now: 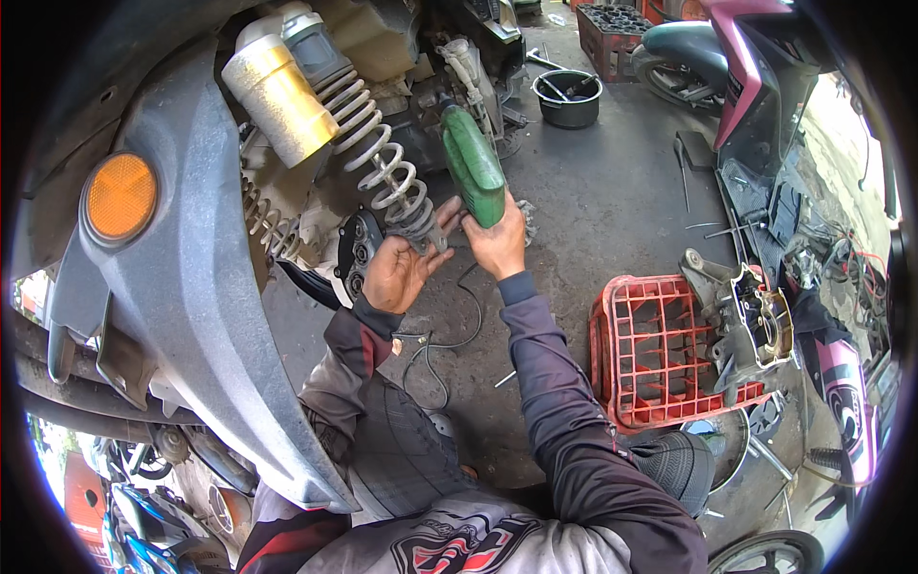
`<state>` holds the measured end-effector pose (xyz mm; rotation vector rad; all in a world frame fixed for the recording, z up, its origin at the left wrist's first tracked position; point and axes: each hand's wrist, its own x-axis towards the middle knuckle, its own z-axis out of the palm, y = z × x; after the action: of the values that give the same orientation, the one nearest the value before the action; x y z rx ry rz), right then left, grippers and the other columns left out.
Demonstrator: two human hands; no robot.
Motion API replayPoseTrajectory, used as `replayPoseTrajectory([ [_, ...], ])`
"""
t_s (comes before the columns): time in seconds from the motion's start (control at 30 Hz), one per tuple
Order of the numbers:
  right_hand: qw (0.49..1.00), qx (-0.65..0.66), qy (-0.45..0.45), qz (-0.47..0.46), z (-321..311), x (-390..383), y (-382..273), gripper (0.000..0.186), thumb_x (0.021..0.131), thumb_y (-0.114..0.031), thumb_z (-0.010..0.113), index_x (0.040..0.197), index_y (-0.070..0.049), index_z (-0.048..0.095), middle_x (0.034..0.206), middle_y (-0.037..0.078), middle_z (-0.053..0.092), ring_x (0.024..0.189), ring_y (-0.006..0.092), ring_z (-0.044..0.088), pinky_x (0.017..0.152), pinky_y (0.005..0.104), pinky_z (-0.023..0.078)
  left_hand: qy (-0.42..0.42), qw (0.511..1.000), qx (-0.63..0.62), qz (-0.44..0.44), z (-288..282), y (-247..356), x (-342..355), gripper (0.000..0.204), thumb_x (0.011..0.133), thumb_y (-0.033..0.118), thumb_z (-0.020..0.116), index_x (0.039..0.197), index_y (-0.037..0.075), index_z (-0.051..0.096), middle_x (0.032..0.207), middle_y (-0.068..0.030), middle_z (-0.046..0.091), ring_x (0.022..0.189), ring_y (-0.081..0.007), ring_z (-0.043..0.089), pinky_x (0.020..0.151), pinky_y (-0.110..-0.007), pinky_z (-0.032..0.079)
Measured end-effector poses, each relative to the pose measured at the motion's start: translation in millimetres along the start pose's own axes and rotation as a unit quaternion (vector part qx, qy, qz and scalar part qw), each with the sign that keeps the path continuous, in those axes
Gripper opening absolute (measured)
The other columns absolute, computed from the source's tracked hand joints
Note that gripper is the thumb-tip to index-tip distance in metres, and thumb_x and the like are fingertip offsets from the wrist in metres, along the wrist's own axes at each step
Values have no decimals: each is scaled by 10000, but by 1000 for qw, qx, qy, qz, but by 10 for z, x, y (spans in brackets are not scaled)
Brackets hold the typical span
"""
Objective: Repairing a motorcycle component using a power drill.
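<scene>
My left hand (394, 275) is at the lower end of a shock absorber (387, 170) with a pale coil spring. Its fingers and thumb reach around the bottom mount, partly hidden by it. My right hand (499, 239) grips the base of a worn green plastic bottle (472, 165). The bottle's narrow dark end points away from me, toward the engine parts (466, 72) under the motorbike. A gold cylinder (279, 100) sits beside the top of the spring. To the left is the grey body panel (196, 239) with an orange reflector (121, 196).
On the right, an upturned red crate (650, 304) carries a metal engine case (751, 320). A black basin (566, 100) with tools stands ahead, near another red crate (608, 43). A dark cable (475, 320) loops across the floor. A pink-and-black motorbike (741, 72) stands far right.
</scene>
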<state>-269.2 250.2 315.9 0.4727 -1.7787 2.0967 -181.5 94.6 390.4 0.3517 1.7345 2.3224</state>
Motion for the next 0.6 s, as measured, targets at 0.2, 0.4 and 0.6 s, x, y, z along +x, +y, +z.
replayPoseTrajectory([
  [0.2,1000,20,6,15,27,-247,67,718,753,-59,731,1428,25,503,1096,206,743,1032,284,741,897,377,562,16,1000,8,-8,3,-3,-38,627,1008,305,243,1590,97,350,1688,-62,277,1535,-265,294,1177,-420,321],
  [0.4,999,8,27,-19,57,-212,91,780,741,-72,747,1459,40,463,1095,205,742,1037,294,739,902,374,564,5,999,25,19,-48,-73,-25,621,1018,303,241,1591,88,343,1694,-72,254,1527,-294,305,1171,-434,334],
  [0.6,999,-20,29,-35,106,-261,38,836,734,-62,743,1490,60,408,1068,200,748,971,289,756,868,369,580,24,999,0,38,86,-42,0,632,1059,379,221,1609,74,281,1692,-79,247,1517,-301,315,1217,-482,286],
])
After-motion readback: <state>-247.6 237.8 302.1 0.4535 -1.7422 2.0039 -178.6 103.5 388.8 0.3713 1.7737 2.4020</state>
